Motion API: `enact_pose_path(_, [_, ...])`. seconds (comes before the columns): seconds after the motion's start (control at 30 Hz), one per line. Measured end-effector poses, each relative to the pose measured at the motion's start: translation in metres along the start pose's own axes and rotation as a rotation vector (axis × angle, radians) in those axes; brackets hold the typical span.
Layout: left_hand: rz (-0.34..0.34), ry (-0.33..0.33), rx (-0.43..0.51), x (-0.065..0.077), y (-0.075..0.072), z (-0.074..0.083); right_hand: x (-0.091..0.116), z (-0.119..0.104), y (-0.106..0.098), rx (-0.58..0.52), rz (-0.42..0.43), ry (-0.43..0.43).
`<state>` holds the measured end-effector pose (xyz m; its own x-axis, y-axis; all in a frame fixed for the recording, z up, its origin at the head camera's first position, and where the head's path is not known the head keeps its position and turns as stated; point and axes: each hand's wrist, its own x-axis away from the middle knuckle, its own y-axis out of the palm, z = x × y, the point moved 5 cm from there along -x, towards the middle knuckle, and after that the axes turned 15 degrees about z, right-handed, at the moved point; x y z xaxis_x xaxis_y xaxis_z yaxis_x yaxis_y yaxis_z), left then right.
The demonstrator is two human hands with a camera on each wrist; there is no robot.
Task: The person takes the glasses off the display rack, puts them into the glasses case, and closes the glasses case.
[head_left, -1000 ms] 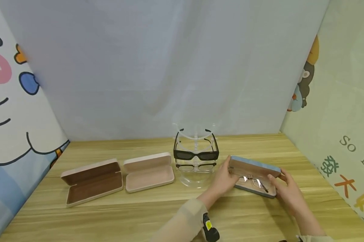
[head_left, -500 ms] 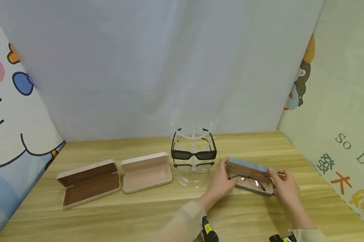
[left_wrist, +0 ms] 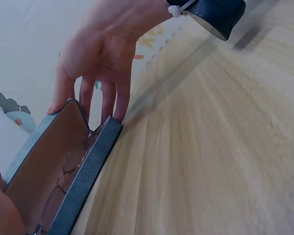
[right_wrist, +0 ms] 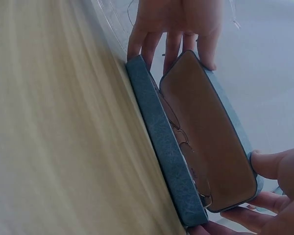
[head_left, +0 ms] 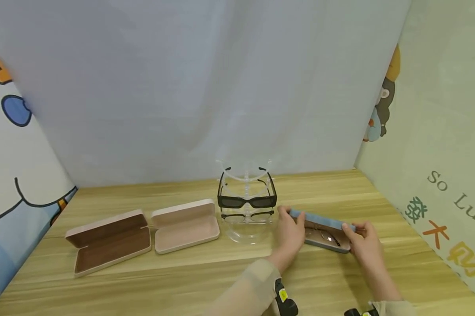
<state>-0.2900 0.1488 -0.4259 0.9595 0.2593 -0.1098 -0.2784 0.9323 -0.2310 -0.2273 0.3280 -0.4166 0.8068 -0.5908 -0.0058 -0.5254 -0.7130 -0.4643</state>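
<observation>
A blue glasses case (head_left: pixel 320 218) lies on the table at the right, its brown-lined lid tilted partway down. Inside rests a pair of thin-framed eyeglasses (head_left: pixel 327 238), partly covered by the lid in the head view. My left hand (head_left: pixel 290 232) grips the case's left end, thumb on the lid. At the other end, my right hand (head_left: pixel 365 245) holds the lid with its thumb and has fingers behind and along the side. The right wrist view shows the blue base (right_wrist: pixel 164 147) flat on the table and both hands at the case's ends.
Just left of my left hand, a clear display stand (head_left: pixel 246 239) bears black sunglasses (head_left: pixel 247 202) and dark-framed eyeglasses (head_left: pixel 247 216). Further left stand two opened cases, one pink-lined (head_left: pixel 187 235) and one brown-lined (head_left: pixel 113 252). A grey curtain (head_left: pixel 162 109) hangs behind the table.
The blue case's lid has come down toward its base, covering more of the eyeglasses. My left thumb has moved from inside the case up to the lid. The head view has shifted slightly.
</observation>
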Motion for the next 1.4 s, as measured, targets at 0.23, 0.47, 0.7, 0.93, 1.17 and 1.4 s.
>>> enact_pose_path(0.23, [0.059,0.017,0.03,-0.002,-0.005,-0.007,0.003,0.001,0.001,0.013,0.034,-0.04])
enact_pose_path(0.47, [0.019,0.037,0.062,-0.003,-0.01,-0.014,0.002,0.005,-0.002,-0.001,0.07,-0.081])
enact_pose_path(0.7, [0.049,0.156,-0.04,-0.002,-0.013,-0.013,0.0,0.006,-0.003,0.096,0.038,-0.138])
enact_pose_path(0.93, [-0.002,0.158,-0.086,0.0,-0.016,-0.011,-0.003,0.008,-0.003,0.116,0.036,-0.148])
enact_pose_path(1.17, [-0.09,0.192,-0.092,0.001,-0.024,-0.009,-0.003,0.01,0.0,0.156,-0.025,-0.184])
enact_pose_path(1.4, [-0.189,0.225,-0.05,0.003,-0.052,-0.002,0.002,0.0,0.005,0.273,-0.072,-0.229])
